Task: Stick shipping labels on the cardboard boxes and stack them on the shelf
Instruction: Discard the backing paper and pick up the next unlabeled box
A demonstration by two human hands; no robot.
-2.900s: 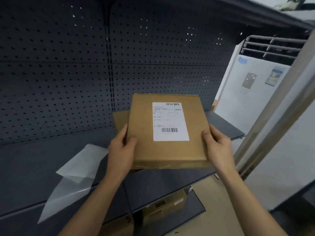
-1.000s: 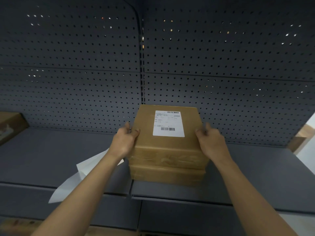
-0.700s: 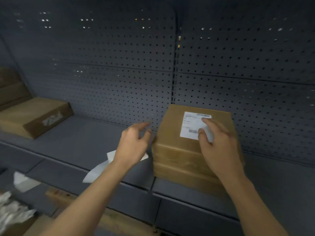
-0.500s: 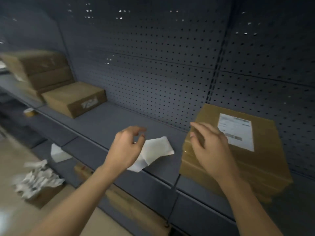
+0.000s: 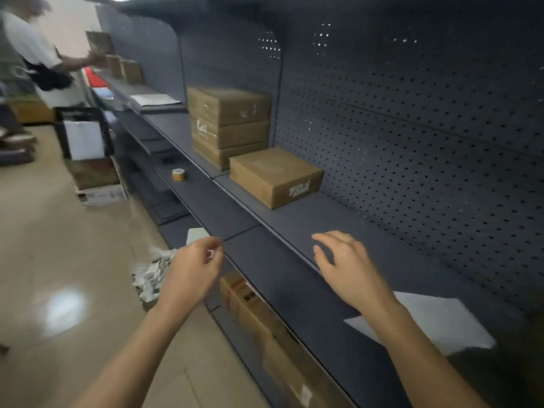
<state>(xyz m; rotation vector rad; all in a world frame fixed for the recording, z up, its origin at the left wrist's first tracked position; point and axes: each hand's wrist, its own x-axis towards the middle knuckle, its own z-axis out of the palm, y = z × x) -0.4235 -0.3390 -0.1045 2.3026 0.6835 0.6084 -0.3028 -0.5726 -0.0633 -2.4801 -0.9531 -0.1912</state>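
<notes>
While both hands hang free of any box, the step in hand reads as the gap between one box and the next: fetching an unlabelled carton. Upper left of the frame: another person [image 5: 44,54] at the far end of the shelving, reaching toward small cartons there; blurred. Left, mid-height: a dark crate [image 5: 84,134] on the floor holding white sheets. Lower left of centre: a heap of crumpled backing paper [image 5: 151,275] on the floor. Left hand [image 5: 191,275], lower centre-left: fingers curled in loosely, a small white scrap seemingly pinched at thumb and forefinger; what it is cannot be told. Centre, mid-height: a roll of tape [image 5: 178,174] on the lower shelf ledge. Upper centre: a stack of three cardboard boxes [image 5: 229,125] against the pegboard, no label showing on their visible faces; just beside it, a single cardboard box [image 5: 275,176] lying flat on the shelf [image 5: 294,231], top bare of any label. Right hand [image 5: 347,272], lower centre-right: open, fingers spread, palm down over the shelf, holding nothing. Lower right: a white sheet [image 5: 435,322] lying on the shelf behind the right forearm. Next move, by judgement: reach forward to the single box, draw it near, then peel and press on a label.
</notes>
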